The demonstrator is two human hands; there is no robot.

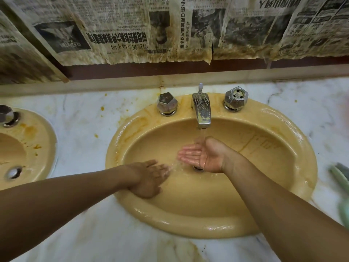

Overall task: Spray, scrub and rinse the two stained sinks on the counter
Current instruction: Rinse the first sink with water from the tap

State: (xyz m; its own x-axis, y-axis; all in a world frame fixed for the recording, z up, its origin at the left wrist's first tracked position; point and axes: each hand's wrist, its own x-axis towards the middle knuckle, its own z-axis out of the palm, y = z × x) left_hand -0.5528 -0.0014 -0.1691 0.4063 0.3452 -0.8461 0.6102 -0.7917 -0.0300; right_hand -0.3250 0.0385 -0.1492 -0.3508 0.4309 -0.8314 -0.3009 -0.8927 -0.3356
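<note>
A yellow oval sink with orange-brown stains fills the middle of the view. Water runs from its chrome faucet into the basin. My right hand is cupped palm up under the stream, holding nothing. My left hand lies palm down and flat on the basin's left wall, fingers apart and wet. The drain shows just below my right palm. A second stained yellow sink is cut off at the left edge.
Two faceted chrome knobs flank the faucet. The white marble counter carries orange spots. Stained newspaper covers the wall above. A pale green object, blurred, lies at the right edge.
</note>
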